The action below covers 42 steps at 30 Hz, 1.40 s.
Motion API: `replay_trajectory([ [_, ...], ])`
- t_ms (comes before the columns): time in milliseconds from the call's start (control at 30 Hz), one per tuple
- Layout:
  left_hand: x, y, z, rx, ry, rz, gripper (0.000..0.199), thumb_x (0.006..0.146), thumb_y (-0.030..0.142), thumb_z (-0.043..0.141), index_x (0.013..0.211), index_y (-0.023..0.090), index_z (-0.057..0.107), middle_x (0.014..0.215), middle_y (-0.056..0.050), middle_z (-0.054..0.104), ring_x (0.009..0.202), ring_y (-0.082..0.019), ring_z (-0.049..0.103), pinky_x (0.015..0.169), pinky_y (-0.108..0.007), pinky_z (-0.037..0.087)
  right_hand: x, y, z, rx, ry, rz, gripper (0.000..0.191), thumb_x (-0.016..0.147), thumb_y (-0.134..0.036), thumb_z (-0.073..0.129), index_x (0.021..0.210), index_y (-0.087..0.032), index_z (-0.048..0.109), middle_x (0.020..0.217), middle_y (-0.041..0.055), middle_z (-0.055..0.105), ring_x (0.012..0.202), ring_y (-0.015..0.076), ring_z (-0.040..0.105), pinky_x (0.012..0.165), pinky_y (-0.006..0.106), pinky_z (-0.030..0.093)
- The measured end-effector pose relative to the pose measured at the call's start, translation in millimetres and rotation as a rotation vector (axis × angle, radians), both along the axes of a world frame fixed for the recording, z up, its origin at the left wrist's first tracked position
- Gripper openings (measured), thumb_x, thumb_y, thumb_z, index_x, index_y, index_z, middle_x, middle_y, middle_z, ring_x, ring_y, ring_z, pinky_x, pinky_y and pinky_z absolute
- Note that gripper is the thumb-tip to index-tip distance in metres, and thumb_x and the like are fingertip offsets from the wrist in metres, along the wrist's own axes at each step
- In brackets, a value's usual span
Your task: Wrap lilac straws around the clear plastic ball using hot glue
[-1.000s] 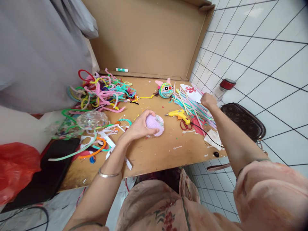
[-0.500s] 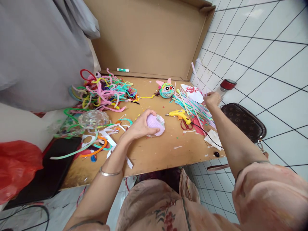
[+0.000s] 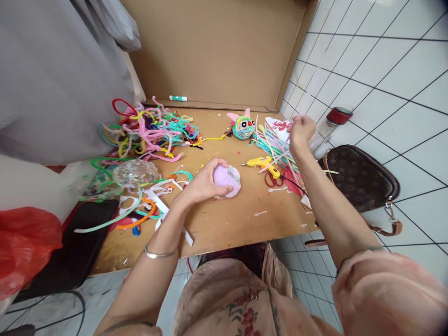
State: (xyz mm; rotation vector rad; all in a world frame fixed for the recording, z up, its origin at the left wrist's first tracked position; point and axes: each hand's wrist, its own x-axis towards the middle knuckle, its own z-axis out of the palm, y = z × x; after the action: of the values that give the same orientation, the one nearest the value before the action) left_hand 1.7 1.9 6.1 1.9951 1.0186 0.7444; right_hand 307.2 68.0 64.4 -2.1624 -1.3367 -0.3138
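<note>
A round piece wrapped in ribbed lilac strands [image 3: 223, 180], with a clear, speckled part bare on its right side, rests in my left hand [image 3: 207, 183], thumb below and fingers above. My right hand [image 3: 301, 133] is raised over the right end of the pile of straight pipe cleaners [image 3: 271, 144], fingers pinched together. A lilac pipe cleaner [image 3: 268, 167] slants down-left from it, and a faint blurred streak shows above. Between the hands lie a yellow glue gun [image 3: 262, 162] and red scissors [image 3: 270, 179]. A finished-looking striped ball with eyes and pink ears [image 3: 243, 127] sits behind them.
Tangled pipe cleaners [image 3: 147, 128], a clear speckled dome [image 3: 136, 173] and paper strips [image 3: 157, 200] cover the left side. A glue stick [image 3: 178, 98] lies by the cardboard wall [image 3: 217, 56]. A red-lidded bottle [image 3: 327, 128] and a brown bag [image 3: 360, 177] stand right, beside the tiles.
My right hand has moved slightly left and up from the right edge of the pile, with the lilac pipe cleaner. My left hand and the lilac piece have stayed in place.
</note>
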Motion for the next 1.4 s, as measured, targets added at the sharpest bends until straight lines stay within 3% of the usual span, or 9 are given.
replay_trajectory([
  [133, 1, -2, 2.3, -0.058, -0.027, -0.007, 0.055, 0.060, 0.034, 0.075, 0.106, 0.023, 0.045, 0.113, -0.003, 0.058, 0.083, -0.017, 0.061, 0.060, -0.026, 0.052, -71, -33, -22.3, -0.001, 0.058, 0.332, 0.037, 0.096, -0.028, 0.034, 0.097, -0.015, 0.069, 0.079, 0.0053, 0.069, 0.074, 0.0184, 0.062, 0.070, 0.027, 0.041],
  [233, 1, -3, 5.0, -0.083, -0.048, -0.004, 0.055, 0.060, 0.031, 0.074, 0.105, 0.023, 0.045, 0.113, -0.003, 0.057, 0.085, -0.018, 0.062, 0.056, -0.023, 0.051, -111, -58, -39.9, -0.250, 0.057, 0.411, 0.034, 0.095, -0.025, 0.037, 0.095, -0.016, 0.069, 0.080, 0.0074, 0.070, 0.075, 0.0192, 0.062, 0.068, 0.027, 0.038],
  [333, 2, -4, 6.1, -0.069, -0.029, 0.012, 0.055, 0.059, 0.030, 0.073, 0.106, 0.022, 0.045, 0.114, -0.004, 0.056, 0.087, -0.019, 0.061, 0.055, -0.022, 0.050, -121, -67, -42.7, -0.440, -0.016, 0.488, 0.037, 0.097, -0.031, 0.035, 0.094, -0.016, 0.069, 0.089, 0.0123, 0.071, 0.081, 0.0215, 0.064, 0.069, 0.029, 0.038],
  [500, 1, -4, 5.3, -0.065, -0.018, -0.009, 0.056, 0.059, 0.034, 0.074, 0.106, 0.023, 0.045, 0.116, -0.004, 0.055, 0.091, -0.020, 0.060, 0.059, -0.025, 0.052, -73, -52, -17.4, -0.367, -0.236, 0.209, 0.041, 0.090, -0.009, 0.035, 0.121, -0.019, 0.060, 0.124, 0.0144, 0.060, 0.101, 0.0243, 0.062, 0.075, 0.030, 0.042],
  [633, 1, -4, 5.3, -0.043, -0.006, -0.009, 0.054, 0.060, 0.035, 0.074, 0.105, 0.023, 0.046, 0.112, -0.002, 0.056, 0.090, -0.020, 0.060, 0.069, -0.029, 0.055, -20, -32, -11.5, -0.575, -0.229, -0.066, 0.042, 0.085, -0.009, 0.047, 0.126, -0.016, 0.057, 0.133, 0.0193, 0.050, 0.112, 0.0280, 0.059, 0.084, 0.034, 0.046],
  [733, 1, -2, 3.3, -0.040, -0.006, -0.013, 0.056, 0.060, 0.036, 0.075, 0.106, 0.024, 0.045, 0.113, -0.002, 0.055, 0.094, -0.021, 0.060, 0.073, -0.031, 0.055, 5, -25, -25.5, -0.664, -0.175, -0.090, 0.048, 0.077, -0.016, 0.063, 0.125, -0.011, 0.058, 0.126, 0.0212, 0.053, 0.111, 0.0317, 0.061, 0.084, 0.038, 0.050],
  [933, -1, 1, -0.3, -0.048, -0.047, -0.020, 0.056, 0.060, 0.036, 0.076, 0.104, 0.024, 0.044, 0.114, -0.002, 0.055, 0.097, -0.022, 0.059, 0.074, -0.032, 0.055, 28, -29, -50.0, -0.617, -0.186, -0.060, 0.041, 0.079, -0.013, 0.058, 0.120, -0.012, 0.062, 0.125, 0.0199, 0.055, 0.107, 0.0271, 0.061, 0.084, 0.036, 0.049],
  [1167, -1, -1, 2.6, -0.052, -0.034, -0.016, 0.057, 0.061, 0.034, 0.075, 0.107, 0.024, 0.044, 0.112, -0.002, 0.056, 0.096, -0.022, 0.060, 0.077, -0.033, 0.055, 39, -25, -28.3, -0.451, -0.282, -0.042, 0.035, 0.089, -0.010, 0.038, 0.115, -0.006, 0.062, 0.119, 0.0217, 0.061, 0.111, 0.0289, 0.055, 0.091, 0.038, 0.041],
  [1400, 1, -3, 6.3, -0.022, -0.009, 0.010, 0.055, 0.060, 0.034, 0.074, 0.105, 0.022, 0.045, 0.112, -0.004, 0.056, 0.097, -0.023, 0.059, 0.080, -0.036, 0.055, 36, -17, -6.5, -0.326, -0.264, -0.155, 0.043, 0.092, -0.006, 0.024, 0.125, -0.007, 0.051, 0.117, 0.0243, 0.061, 0.103, 0.0287, 0.061, 0.080, 0.037, 0.043],
])
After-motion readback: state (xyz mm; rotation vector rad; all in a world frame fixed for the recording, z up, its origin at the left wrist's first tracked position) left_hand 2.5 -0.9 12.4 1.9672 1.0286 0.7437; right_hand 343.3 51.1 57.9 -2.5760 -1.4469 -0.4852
